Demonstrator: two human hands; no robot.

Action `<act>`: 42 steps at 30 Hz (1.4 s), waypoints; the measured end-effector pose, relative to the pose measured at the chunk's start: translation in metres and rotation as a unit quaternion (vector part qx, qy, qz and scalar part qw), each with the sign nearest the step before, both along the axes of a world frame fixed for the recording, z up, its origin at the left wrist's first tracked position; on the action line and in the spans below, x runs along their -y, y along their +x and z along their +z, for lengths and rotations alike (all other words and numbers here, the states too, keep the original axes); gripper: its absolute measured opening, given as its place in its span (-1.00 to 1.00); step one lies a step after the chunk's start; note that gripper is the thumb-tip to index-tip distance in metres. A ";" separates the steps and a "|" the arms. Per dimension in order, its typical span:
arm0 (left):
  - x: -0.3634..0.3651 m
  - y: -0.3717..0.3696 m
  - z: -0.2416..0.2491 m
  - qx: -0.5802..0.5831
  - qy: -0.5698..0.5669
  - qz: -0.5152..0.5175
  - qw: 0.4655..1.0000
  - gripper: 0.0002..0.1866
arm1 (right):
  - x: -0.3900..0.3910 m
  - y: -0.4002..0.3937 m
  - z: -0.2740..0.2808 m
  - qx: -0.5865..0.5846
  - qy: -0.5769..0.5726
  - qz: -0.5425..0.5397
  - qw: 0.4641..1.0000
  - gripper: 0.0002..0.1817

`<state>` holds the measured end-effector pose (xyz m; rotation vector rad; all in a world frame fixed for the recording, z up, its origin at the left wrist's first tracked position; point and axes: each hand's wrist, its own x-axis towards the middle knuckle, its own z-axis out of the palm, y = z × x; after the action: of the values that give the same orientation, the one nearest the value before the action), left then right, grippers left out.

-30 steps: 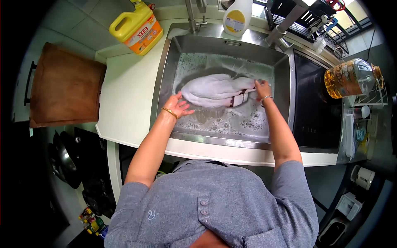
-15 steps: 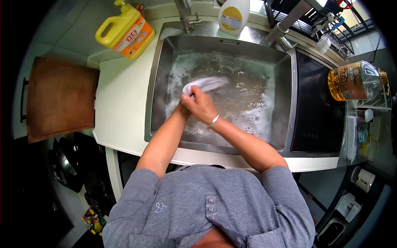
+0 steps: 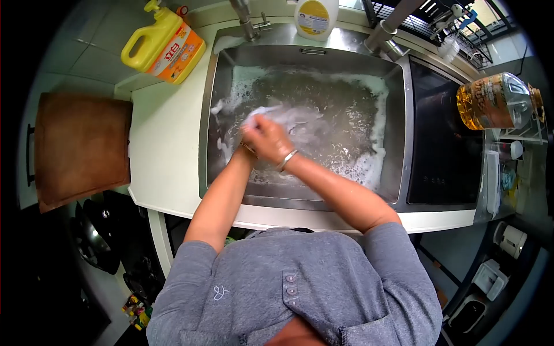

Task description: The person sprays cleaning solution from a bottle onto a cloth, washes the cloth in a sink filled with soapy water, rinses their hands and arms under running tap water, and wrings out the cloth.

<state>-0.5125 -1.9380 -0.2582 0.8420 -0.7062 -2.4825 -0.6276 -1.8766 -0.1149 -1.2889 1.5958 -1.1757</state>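
A pale white cloth (image 3: pixel 262 111), smeared by motion, is held low over the cloudy, sudsy water in the steel sink (image 3: pixel 206 138). My right hand (image 3: pixel 269 139) is closed on it, with a bracelet at the wrist. Pressed against it is my left hand (image 3: pixel 248 137), closed around the cloth's near end and partly covered by the right hand. Part of the cloth trails into the water, where the surface is churned. White foam (image 3: pixel 369 164) clings along the sink's sides.
A yellow detergent jug (image 3: pixel 169 51) stands at the back left, with a wooden cutting board (image 3: pixel 83 151) on the left. Behind the sink are a tap (image 3: pixel 244 20) and a white bottle (image 3: pixel 315 20). On the right, an oil bottle (image 3: pixel 490 102) lies beside a black panel (image 3: pixel 441 150).
Both hands and the cloth have shifted slightly left in the sink. The cloth has dropped toward the water, which is now stirred up beside it. The camera view has moved a little.
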 end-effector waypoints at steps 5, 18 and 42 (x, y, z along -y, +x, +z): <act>-0.015 -0.027 0.091 -0.002 0.134 0.062 0.989 -0.67 | 0.014 -0.046 -0.094 -0.363 -0.181 0.015 0.914 -0.84; 0.001 -0.012 0.021 -0.077 0.049 0.069 0.993 -0.69 | -0.005 0.013 0.035 -0.104 0.000 0.029 0.994 -0.75; -0.001 0.023 0.105 0.201 0.034 -0.133 0.970 -0.64 | -0.011 -0.156 -0.143 -0.384 0.187 -0.101 0.899 -0.75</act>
<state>-0.4900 -1.9373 -0.1536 1.3817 -0.9256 -2.6066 -0.7831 -1.8659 -0.2580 -1.4264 2.4264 -0.4079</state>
